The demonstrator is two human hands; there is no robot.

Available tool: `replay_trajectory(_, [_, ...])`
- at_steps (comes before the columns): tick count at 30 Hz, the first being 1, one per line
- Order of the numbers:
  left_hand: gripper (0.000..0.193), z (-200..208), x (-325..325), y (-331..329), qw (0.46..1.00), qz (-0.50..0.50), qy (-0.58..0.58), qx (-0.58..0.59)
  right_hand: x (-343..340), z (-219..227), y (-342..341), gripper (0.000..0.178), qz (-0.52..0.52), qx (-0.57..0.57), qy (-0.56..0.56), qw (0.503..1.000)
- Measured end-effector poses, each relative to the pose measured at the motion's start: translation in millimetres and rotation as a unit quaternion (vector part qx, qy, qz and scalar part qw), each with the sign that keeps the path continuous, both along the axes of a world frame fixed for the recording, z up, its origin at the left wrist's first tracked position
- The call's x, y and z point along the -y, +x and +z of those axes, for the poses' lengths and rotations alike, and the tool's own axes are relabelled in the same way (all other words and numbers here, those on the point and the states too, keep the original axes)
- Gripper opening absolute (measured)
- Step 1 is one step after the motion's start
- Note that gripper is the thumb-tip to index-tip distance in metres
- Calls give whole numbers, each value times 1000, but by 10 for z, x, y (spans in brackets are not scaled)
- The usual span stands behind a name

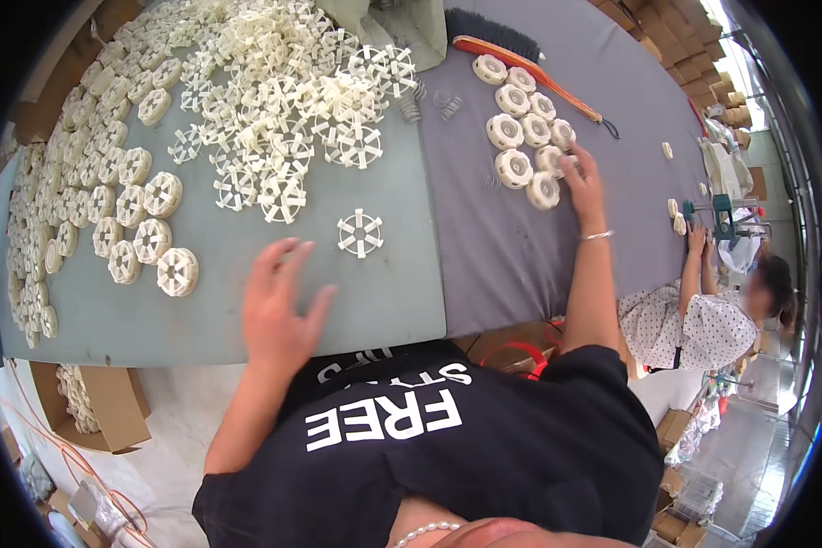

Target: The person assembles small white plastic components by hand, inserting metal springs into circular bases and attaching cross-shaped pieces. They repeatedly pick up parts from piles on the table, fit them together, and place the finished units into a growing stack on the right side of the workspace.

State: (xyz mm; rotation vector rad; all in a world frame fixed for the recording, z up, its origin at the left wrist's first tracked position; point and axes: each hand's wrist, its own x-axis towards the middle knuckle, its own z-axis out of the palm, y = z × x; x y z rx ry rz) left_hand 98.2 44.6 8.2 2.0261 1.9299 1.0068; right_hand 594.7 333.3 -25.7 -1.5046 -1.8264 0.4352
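The left hand [281, 306] is hovering open, fingers spread, over the green mat [374, 292], near a lone white spoked wheel [360, 233]. The right hand [583, 183] is reaching out across the grey cloth [484, 247], its fingertips touching a cluster of round white discs [523, 123]. A heap of spoked wheels [274, 91] is lying farther up, and a brush [511, 50] is resting beyond the discs.

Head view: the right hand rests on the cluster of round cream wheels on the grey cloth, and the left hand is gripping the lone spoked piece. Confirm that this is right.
Not quite. In the head view the left hand is open and flat over the table, holding nothing; the lone spoked piece lies apart from it, beyond the fingertips. The right hand does rest at the cluster of round cream wheels on the grey cloth.
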Motion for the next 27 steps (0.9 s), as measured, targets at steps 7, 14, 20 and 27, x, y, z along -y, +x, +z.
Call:
replay_trajectory(7, [70,47,-502,454,996,-63,-47,-41,683,126,-1271,51,110,6,-10,994])
replay_trajectory(14, [46,-116,-755,40,993,-3,-31,-114,-165,365,-1232,44,26,84,146,985])
replay_trajectory(20, [51,-22,-849,198,998,14,20,-57,-1524,328,-1222,63,166,-5,-46,985])
replay_trajectory(27, [58,19,-994,405,989,-95,-29,-109,-1485,314,-2021,62,339,154,-12,928])
